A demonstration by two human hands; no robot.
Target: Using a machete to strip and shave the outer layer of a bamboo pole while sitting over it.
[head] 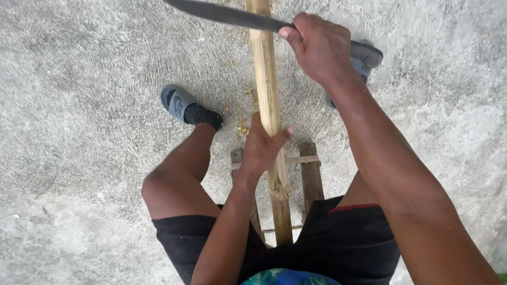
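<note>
A long pale bamboo pole (263, 61) runs from between my knees up to the top edge of the head view. My left hand (263, 148) is wrapped around the pole about midway along it. My right hand (319, 45) grips the handle of a long dark knife (223, 14). The blade lies flat across the pole near the top, its tip pointing left. I sit on a low wooden stool (311, 177), and the pole's near end rests between my thighs.
Rough grey concrete floor (68, 140) lies all around. My feet wear grey slippers, one on the left (177, 103) and one behind my right hand (366, 61). Small wood shavings (242, 128) are scattered by the pole.
</note>
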